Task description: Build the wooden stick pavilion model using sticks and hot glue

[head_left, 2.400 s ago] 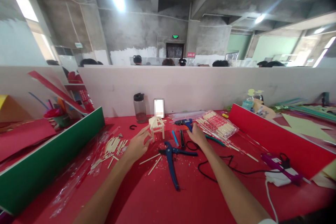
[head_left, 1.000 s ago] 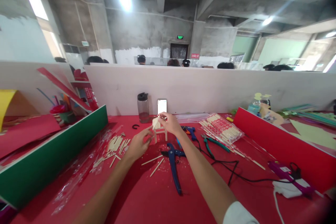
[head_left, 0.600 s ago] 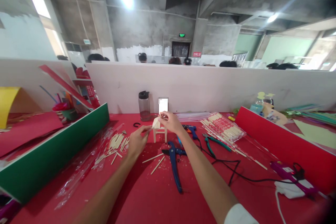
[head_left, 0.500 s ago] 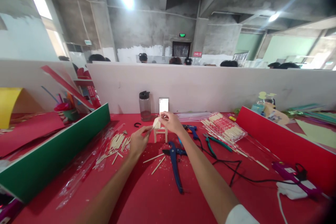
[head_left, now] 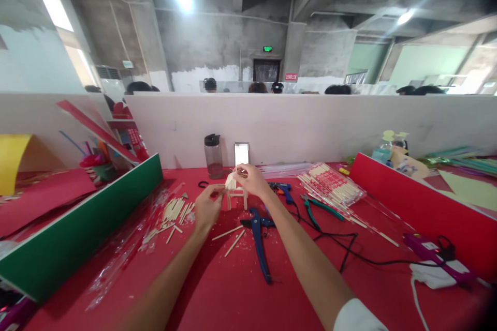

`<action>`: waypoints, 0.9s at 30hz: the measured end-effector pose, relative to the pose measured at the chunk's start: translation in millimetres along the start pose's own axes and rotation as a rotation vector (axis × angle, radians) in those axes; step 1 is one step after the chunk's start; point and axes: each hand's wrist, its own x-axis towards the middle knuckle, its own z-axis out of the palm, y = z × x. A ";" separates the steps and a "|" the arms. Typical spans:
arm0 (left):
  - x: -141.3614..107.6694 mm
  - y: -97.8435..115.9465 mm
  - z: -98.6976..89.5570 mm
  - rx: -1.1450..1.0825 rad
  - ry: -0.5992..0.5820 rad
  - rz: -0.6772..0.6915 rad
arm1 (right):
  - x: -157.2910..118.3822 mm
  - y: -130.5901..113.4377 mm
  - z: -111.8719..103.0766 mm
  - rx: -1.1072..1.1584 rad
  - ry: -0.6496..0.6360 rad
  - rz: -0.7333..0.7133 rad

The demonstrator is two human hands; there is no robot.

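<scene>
A small chair-like model of pale wooden sticks (head_left: 234, 192) stands on its legs on the red tabletop. My left hand (head_left: 208, 205) is at its left side, with thumb and fingertips pinched on the left edge of the slatted upper part. From the right, my right hand (head_left: 250, 180) pinches near the top of the same part. My fingers partly hide the model's upper end, and I cannot tell whether a loose stick is between them. Below the model lies a blue-handled cutter (head_left: 257, 243), with two loose sticks (head_left: 234, 243) to its left.
Cut stick pieces (head_left: 174, 212) lie left, near a green divider (head_left: 89, 227). A water bottle (head_left: 213, 156) and phone (head_left: 241, 154) stand behind. Rightward are a glue gun (head_left: 286, 192), green-handled pliers (head_left: 322, 208), packed sticks (head_left: 336, 186), a black cable (head_left: 345, 251) and a red divider (head_left: 423, 204).
My left fingers have curled a little more at the model's left edge. My right hand stays almost where it was at the top. The whole view has shifted slightly.
</scene>
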 end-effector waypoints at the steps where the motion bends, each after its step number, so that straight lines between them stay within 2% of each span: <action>1: -0.1 -0.2 0.2 0.001 -0.003 -0.002 | -0.1 -0.6 -0.2 0.001 -0.002 0.002; 20: 1.5 1.6 2.4 -0.102 -0.043 -0.025 | -0.2 -2.1 -1.5 -0.027 -0.006 0.005; 27: 3.9 7.7 -0.5 -0.161 -0.073 -0.132 | -1.2 -4.8 -2.4 0.011 -0.003 -0.001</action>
